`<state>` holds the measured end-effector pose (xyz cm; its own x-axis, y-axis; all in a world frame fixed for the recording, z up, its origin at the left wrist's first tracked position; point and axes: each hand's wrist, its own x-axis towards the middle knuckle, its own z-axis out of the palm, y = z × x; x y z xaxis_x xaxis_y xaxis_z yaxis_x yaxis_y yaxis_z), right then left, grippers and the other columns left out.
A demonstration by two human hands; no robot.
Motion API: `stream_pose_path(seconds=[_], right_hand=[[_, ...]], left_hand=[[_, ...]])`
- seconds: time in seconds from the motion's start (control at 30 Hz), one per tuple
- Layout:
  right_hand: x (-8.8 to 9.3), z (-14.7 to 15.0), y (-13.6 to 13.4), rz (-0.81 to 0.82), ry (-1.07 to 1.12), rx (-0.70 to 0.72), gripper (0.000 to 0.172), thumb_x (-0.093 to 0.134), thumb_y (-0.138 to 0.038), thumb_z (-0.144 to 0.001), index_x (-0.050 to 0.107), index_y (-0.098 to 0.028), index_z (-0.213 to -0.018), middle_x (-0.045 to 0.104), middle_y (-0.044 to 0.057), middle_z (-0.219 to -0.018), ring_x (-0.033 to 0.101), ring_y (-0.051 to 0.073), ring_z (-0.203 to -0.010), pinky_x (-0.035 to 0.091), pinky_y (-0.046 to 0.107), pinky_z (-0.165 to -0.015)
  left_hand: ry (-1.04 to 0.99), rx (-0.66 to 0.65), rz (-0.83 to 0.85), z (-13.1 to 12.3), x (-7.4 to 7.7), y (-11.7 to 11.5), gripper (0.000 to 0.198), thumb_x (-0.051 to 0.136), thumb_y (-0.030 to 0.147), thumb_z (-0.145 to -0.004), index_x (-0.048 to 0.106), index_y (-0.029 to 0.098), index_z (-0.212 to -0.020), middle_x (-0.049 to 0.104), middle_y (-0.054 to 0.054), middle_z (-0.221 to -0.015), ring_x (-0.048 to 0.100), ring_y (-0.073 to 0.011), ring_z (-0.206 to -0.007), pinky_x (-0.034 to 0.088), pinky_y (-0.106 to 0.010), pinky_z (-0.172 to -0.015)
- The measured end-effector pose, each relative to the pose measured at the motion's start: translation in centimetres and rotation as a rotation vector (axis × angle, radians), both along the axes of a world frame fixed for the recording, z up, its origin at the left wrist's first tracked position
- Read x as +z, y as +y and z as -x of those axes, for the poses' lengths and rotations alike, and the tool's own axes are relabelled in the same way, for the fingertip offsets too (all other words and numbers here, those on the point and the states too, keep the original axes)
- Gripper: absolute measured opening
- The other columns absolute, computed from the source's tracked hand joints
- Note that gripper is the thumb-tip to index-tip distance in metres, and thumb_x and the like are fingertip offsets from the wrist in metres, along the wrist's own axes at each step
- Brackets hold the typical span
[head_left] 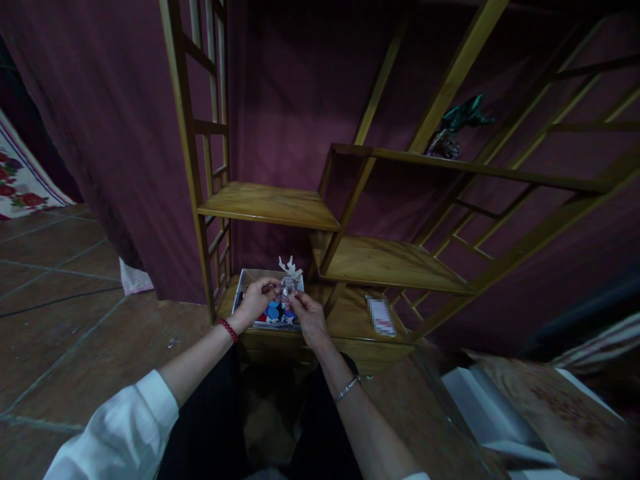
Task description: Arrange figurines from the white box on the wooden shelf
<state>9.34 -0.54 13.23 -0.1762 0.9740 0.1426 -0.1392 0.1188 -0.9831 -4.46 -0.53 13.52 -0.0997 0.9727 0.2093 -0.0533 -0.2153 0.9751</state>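
Between my two hands is a small clear figurine (pixel 289 288) with pale branching antlers on top, held upright. My left hand (pixel 259 298) has its fingers closed on the figurine's left side. On the lower right side, my right hand (pixel 309 313) pinches it between thumb and fingers. Just below and behind it stands an open white box (pixel 243 283) on the bottom shelf. Blue, red and dark small items (pixel 273 311) lie inside the box, partly hidden by my hands.
A wooden shelf unit (pixel 270 203) with stepped boards surrounds the box. A green and purple ornament (pixel 457 127) stands on the upper right shelf. A blurred white card (pixel 381 315) lies on the lower board. Opened cardboard (pixel 555 400) rests on the floor at right.
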Motion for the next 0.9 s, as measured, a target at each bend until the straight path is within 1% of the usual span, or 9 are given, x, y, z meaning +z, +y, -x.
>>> stream_pose_path(seconds=[0.13,0.3,0.53,0.73,0.9], right_hand=[[-0.3,0.7,-0.2,-0.004,0.017,-0.045,0.037,0.062,-0.044,-0.059,0.066,-0.017,-0.085,0.065,0.002,-0.072,0.056,0.014,-0.063,0.046,0.027,-0.061],[-0.9,1.2,-0.2,0.028,0.062,-0.099,0.034,0.065,-0.040,-0.057,0.068,-0.017,-0.082,0.065,0.001,-0.072,0.058,0.014,-0.064,0.047,0.029,-0.064],[-1.2,1.7,-0.2,0.021,0.106,-0.044,0.027,0.063,-0.034,-0.060,0.067,-0.018,-0.082,0.067,0.002,-0.080,0.060,0.016,-0.073,0.047,0.032,-0.074],[-2.1,1.8,0.5,-0.031,-0.006,-0.065,0.025,0.061,-0.034,-0.062,0.066,-0.019,-0.081,0.067,0.001,-0.078,0.060,0.017,-0.072,0.048,0.031,-0.072],[-2.5,1.9,0.5,-0.066,-0.075,-0.089,0.025,0.058,-0.034,-0.064,0.066,-0.019,-0.082,0.067,0.001,-0.078,0.060,0.017,-0.073,0.047,0.030,-0.072]], left_hand=[[-0.053,0.014,0.018,-0.1,-0.2,0.3,0.018,0.060,0.021,-0.062,0.057,0.013,-0.078,0.059,0.000,-0.064,0.053,-0.0089,-0.055,0.043,-0.020,-0.053],[-0.021,0.058,-0.003,-0.1,0.2,-0.2,0.017,0.055,0.021,-0.066,0.059,0.014,-0.081,0.061,-0.001,-0.071,0.054,-0.0096,-0.061,0.044,-0.020,-0.057],[-0.067,0.079,0.024,-0.1,0.5,-1.1,0.023,0.054,0.025,-0.069,0.061,0.014,-0.087,0.063,-0.004,-0.081,0.056,-0.0129,-0.072,0.044,-0.022,-0.066],[-0.116,0.103,0.047,0.1,0.7,-1.5,0.025,0.057,0.027,-0.066,0.061,0.013,-0.086,0.063,-0.004,-0.080,0.055,-0.0134,-0.073,0.044,-0.022,-0.065],[-0.120,0.124,0.065,0.1,0.9,-1.9,0.024,0.056,0.025,-0.066,0.061,0.012,-0.085,0.062,-0.003,-0.077,0.054,-0.0118,-0.069,0.043,-0.021,-0.063]])
